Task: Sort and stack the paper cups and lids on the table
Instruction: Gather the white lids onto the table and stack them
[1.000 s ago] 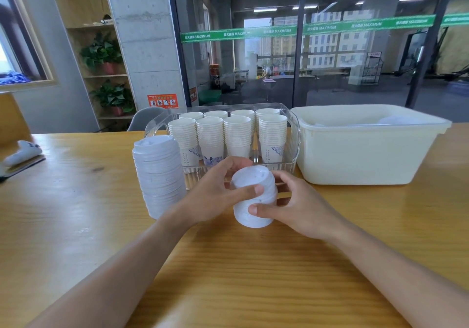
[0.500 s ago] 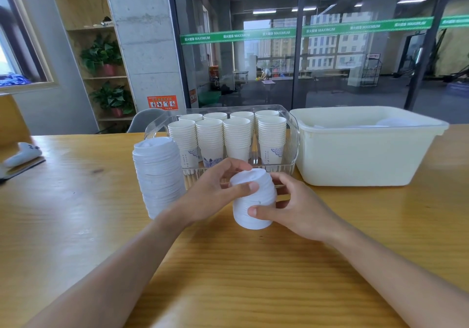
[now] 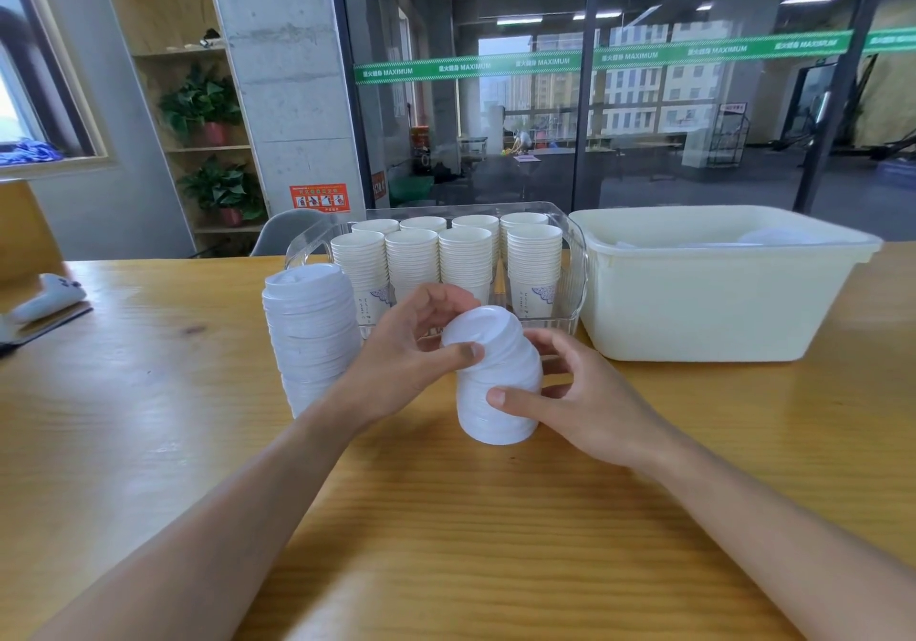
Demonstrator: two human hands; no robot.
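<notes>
A short stack of white plastic lids (image 3: 495, 383) stands on the wooden table (image 3: 148, 442) in front of me, its top leaning left. My left hand (image 3: 401, 353) grips the upper lids, thumb on the top rim. My right hand (image 3: 585, 397) holds the lower part of the same stack. A taller stack of lids (image 3: 312, 333) stands just left of my left hand. Behind them, a clear tray (image 3: 577, 264) holds several stacks of white paper cups (image 3: 463, 264).
A cream plastic bin (image 3: 704, 303) sits at the right, next to the tray, with white lids partly visible inside. A white object (image 3: 47, 296) lies on a dark pad at the table's far left edge. A grey chair back shows behind the table.
The top lids of the short stack have tilted further left under my left hand. Both hands stay on the stack, which remains in place.
</notes>
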